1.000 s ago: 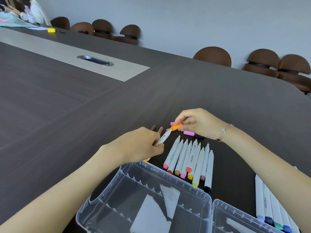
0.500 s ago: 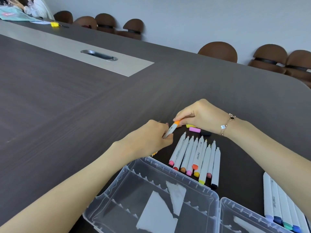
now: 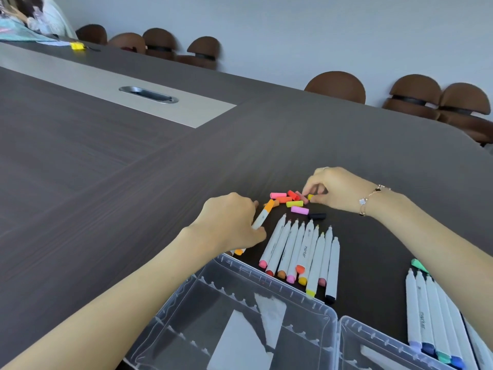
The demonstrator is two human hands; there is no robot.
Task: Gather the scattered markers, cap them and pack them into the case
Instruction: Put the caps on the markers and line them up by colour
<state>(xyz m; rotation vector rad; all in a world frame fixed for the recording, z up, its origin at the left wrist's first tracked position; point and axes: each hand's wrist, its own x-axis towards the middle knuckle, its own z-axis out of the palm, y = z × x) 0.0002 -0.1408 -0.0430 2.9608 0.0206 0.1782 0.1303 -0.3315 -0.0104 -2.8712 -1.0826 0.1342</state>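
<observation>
- A dark wood-grain table [image 3: 106,161] fills the view, brown chairs [image 3: 336,85] lined along the wall.
- Left hand [image 3: 229,222] grasps an orange-capped marker [image 3: 262,214].
- Right hand [image 3: 338,189] pinches a yellow cap [image 3: 310,197] at the loose caps [image 3: 288,201].
- A row of markers [image 3: 301,257] lies beside the open clear case [image 3: 240,316].

Both forearms bare, reaching forward. Left hand [image 3: 229,222] knuckles up, fingers curled closed around a marker [image 3: 262,214], thumb side toward right hand. Right hand [image 3: 338,189] farther forward, palm down, wrist bent, thumb and forefinger pinched on a yellow cap [image 3: 310,197]. Bracelet [image 3: 369,201] on right wrist.
</observation>
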